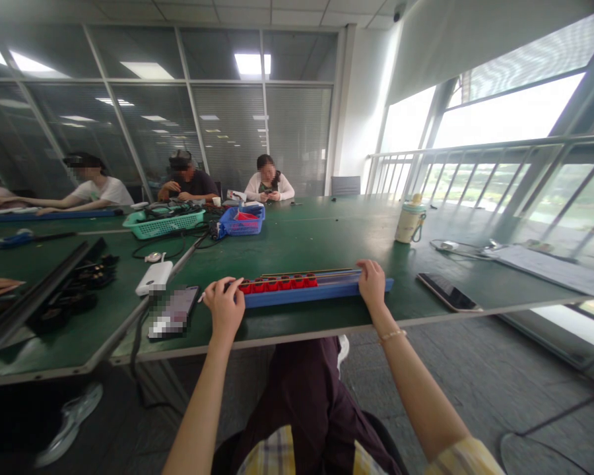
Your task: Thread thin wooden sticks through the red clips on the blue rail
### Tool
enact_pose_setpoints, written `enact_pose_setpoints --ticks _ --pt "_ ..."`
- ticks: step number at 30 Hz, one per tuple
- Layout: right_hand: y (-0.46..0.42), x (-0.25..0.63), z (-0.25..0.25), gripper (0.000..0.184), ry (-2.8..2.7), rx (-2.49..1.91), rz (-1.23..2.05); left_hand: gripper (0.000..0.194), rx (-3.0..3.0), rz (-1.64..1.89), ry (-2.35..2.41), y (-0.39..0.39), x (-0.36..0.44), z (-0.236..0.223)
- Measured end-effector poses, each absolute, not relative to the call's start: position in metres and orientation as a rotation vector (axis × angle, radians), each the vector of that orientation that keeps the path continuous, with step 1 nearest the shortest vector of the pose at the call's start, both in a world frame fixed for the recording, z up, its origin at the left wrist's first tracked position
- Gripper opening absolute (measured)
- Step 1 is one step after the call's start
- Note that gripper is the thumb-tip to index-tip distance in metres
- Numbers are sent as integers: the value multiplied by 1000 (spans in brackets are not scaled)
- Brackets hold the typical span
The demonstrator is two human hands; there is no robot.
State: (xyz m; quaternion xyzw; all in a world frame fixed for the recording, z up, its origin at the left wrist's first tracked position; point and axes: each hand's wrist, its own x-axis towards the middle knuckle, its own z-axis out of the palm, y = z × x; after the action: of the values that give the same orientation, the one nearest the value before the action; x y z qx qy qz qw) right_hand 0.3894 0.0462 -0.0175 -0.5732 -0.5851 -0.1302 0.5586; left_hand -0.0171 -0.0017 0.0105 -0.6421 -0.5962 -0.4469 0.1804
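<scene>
A long blue rail-like trough [301, 297] lies along the front of the green table before me. Several red block-like pieces [280, 284] sit in a row in its left and middle part, with thin yellowish strips along the back. Around its left end curl the fingers of my left hand [225, 307], close to the red pieces. My right hand [373, 284] grips the other end, thumb and fingers over the edge. The undersides of both grips are hidden.
A phone [175, 313] and a white device [154, 278] lie to the left; another phone [448, 291] lies right. Beyond stand a green basket [165, 227], a blue basket [242, 226] and a bottle [410, 221]. Several people sit across and to the left.
</scene>
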Motion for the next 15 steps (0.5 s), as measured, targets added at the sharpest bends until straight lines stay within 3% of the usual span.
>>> enact_pose_setpoints --ticks 6,15 --pt "46 387 -16 33 -1355 -1257 -227 32 -1811 -1257 -1692 -1 -17 10" --pt "41 376 -13 38 -1672 -1320 -415 30 -1808 -1272 -1688 -3 -16 11"
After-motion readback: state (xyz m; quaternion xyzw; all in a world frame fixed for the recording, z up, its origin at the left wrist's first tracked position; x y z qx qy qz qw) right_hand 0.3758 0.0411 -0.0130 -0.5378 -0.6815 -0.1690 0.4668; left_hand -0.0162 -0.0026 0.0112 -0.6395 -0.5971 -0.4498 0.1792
